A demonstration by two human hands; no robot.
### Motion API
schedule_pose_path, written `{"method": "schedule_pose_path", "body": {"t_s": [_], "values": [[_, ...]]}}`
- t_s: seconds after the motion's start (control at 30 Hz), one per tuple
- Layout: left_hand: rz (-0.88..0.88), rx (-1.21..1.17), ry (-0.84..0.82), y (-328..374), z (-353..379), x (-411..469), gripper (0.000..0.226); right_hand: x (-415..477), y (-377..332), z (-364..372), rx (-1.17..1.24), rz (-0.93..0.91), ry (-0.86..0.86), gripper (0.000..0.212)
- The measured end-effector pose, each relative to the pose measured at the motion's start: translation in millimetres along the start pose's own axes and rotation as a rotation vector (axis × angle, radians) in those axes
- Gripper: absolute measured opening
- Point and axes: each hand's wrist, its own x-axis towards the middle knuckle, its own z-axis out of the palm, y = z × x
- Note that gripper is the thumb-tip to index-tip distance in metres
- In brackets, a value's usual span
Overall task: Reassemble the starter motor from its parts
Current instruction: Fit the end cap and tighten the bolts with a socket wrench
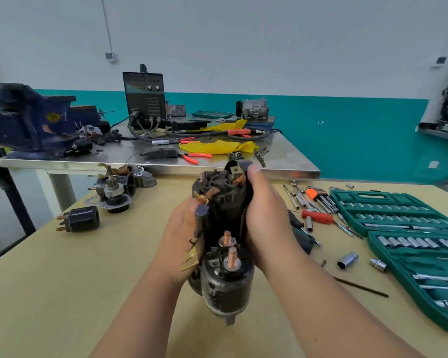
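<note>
The starter motor (224, 202) stands upright over the wooden table (62, 280), dark and greasy, with its brush end and copper leads showing at the top. Its solenoid (226, 282), with two copper studs, faces me at the bottom. My left hand (181, 233) grips the motor body from the left. My right hand (265, 213) grips it from the right, thumb up by the top rim. A black solenoid cap (80, 219) with copper terminals lies at the left. A second cluster of motor parts (117, 188) sits behind it.
An open green socket set (411, 241) fills the right side. Loose sockets (347, 260), a red-handled screwdriver (318, 217) and hex keys (321, 198) lie beside it. Behind stands a steel table (166, 161) with a welder (145, 98), a blue vise (29, 120), yellow rags and pliers.
</note>
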Motion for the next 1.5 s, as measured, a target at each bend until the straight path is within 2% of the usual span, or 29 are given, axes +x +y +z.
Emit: {"method": "schedule_pose_path", "body": {"t_s": [0.07,0.17,0.23,0.3,0.37,0.47,0.53,0.6,0.63,0.7,0.73,0.83,0.9,1.0,1.1,1.17,1.23,1.33,1.5], "values": [[-0.031,-0.010,-0.015,-1.4,1.9,2.5,0.025,4.3,0.6,-4.6,0.005,0.018,0.027,0.051],[-0.019,0.125,0.015,-3.0,4.3,5.3,0.016,13.0,7.3,-28.8,-0.287,-0.142,0.062,0.044],[-0.098,0.061,0.062,1.3,4.9,6.1,0.043,15.9,14.7,-52.2,-0.553,-0.155,-0.012,0.047],[-0.137,0.012,0.103,-0.2,3.3,6.9,0.065,13.1,29.3,-74.4,-0.843,-0.073,-0.125,0.045],[-0.131,0.031,0.124,0.5,1.1,5.3,0.076,2.2,46.3,-85.8,-1.064,-0.047,-0.261,0.036],[-0.117,0.056,0.162,-0.1,1.2,5.6,0.080,-10.4,59.2,-85.1,-1.267,-0.067,-0.478,0.050],[-0.100,0.061,0.178,0.5,2.9,4.8,0.069,-9.3,43.3,-82.7,-1.231,-0.071,-0.452,0.051],[-0.119,0.049,0.206,0.7,4.6,4.2,0.057,-11.9,9.2,-77.2,-0.967,-0.114,-0.222,0.027],[-0.135,0.037,0.221,-0.2,5.0,4.3,0.054,-17.6,-8.7,-71.7,-0.818,-0.204,-0.095,0.014],[-0.149,0.014,0.247,-1.3,6.2,4.4,0.049,-38.4,-35.2,-53.7,-0.696,-0.466,0.029,0.009],[-0.145,0.016,0.256,-1.4,7.2,4.6,0.049,-51.2,-40.7,-42.7,-0.746,-0.587,0.026,0.013],[-0.140,0.052,0.291,-0.5,10.9,5.6,0.049,-81.1,-34.2,-16.0,-1.136,-0.830,0.050,0.033],[-0.147,0.070,0.312,0.3,12.9,4.9,0.046,-83.1,-27.6,-12.5,-1.263,-0.860,0.094,0.034],[-0.163,0.068,0.311,0.1,13.6,3.2,0.046,-79.0,-25.5,-14.4,-1.303,-0.897,0.167,0.026],[-0.187,0.071,0.347,-1.9,12.5,5.0,0.049,-76.8,-26.6,-13.6,-1.404,-0.911,0.149,0.022],[-0.208,0.083,0.373,-2.6,11.5,7.9,0.052,-72.3,-32.5,-15.4,-1.445,-0.989,0.125,0.014],[-0.219,0.092,0.383,-2.7,9.2,10.0,0.052,-63.8,-43.3,-20.8,-1.361,-1.029,0.085,0.013],[-0.250,0.050,0.381,-3.6,4.8,11.3,0.056,-48.7,-55.9,-34.9,-1.168,-0.995,-0.005,0.012],[-0.275,-0.005,0.356,-5.6,0.5,12.0,0.058,-31.7,-45.4,-39.2,-1.051,-1.020,-0.146,0.012]]}}
